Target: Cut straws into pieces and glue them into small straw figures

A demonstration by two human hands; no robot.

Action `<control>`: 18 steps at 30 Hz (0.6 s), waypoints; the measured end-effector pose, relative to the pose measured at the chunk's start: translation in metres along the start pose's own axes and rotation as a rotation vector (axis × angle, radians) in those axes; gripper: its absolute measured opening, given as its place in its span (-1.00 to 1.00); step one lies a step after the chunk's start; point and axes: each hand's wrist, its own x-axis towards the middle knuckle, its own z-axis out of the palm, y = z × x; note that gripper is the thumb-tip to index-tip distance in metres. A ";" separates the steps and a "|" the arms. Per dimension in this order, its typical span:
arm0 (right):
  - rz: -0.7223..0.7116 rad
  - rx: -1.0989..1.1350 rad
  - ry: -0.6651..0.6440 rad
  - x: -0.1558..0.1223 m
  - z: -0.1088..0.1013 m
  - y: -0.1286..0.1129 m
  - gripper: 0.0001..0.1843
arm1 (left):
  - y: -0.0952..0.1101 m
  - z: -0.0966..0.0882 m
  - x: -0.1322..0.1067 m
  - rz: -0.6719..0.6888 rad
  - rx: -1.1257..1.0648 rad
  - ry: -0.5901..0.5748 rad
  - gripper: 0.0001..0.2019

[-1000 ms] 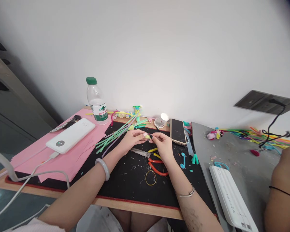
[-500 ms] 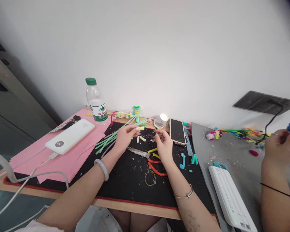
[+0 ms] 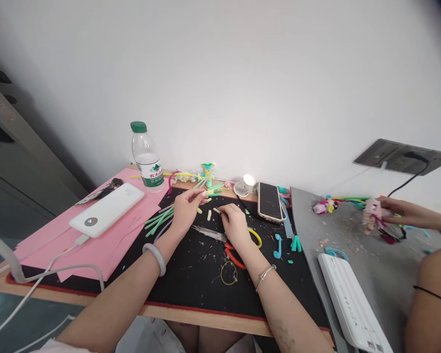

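Observation:
My left hand (image 3: 185, 208) hovers over the black mat (image 3: 202, 284) with fingers curled together; what it pinches is too small to make out. A short yellow piece (image 3: 199, 210) and a pale piece (image 3: 209, 214) lie just right of it. My right hand (image 3: 234, 221) rests on the mat, fingertips pinched on another small pale piece (image 3: 216, 211). A bundle of green sticks (image 3: 160, 218) lies under and left of my left hand. Scissors (image 3: 209, 233) lie between my wrists, with red-handled pliers (image 3: 235, 258) and a yellow loop (image 3: 256, 237) beside my right wrist.
A water bottle (image 3: 147, 157), white power bank (image 3: 106, 211) on pink paper (image 3: 91, 247), phone (image 3: 269, 200) and small lamp (image 3: 245, 184) stand around the mat. A wire ring (image 3: 229, 272) lies near me. On the right, a white keyboard (image 3: 353, 304) and another person's hand (image 3: 404, 214) holding a pink object (image 3: 373, 209).
My hands, together a second ago, have parted. My right hand has dropped to the mat and moved left onto a pale piece. The other person's hand has reached left with a pink object.

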 end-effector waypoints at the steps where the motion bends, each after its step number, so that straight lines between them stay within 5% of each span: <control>1: 0.015 0.044 0.038 0.000 -0.002 0.000 -0.70 | 0.001 0.000 0.000 -0.009 0.004 -0.008 -0.70; 8: 0.031 0.152 0.322 -0.002 -0.026 -0.006 -0.70 | 0.005 0.005 -0.004 -0.086 0.015 -0.189 -0.72; 18: -0.113 0.221 0.208 -0.004 -0.026 -0.005 -0.67 | 0.012 0.007 -0.010 -0.080 0.147 -0.425 -0.74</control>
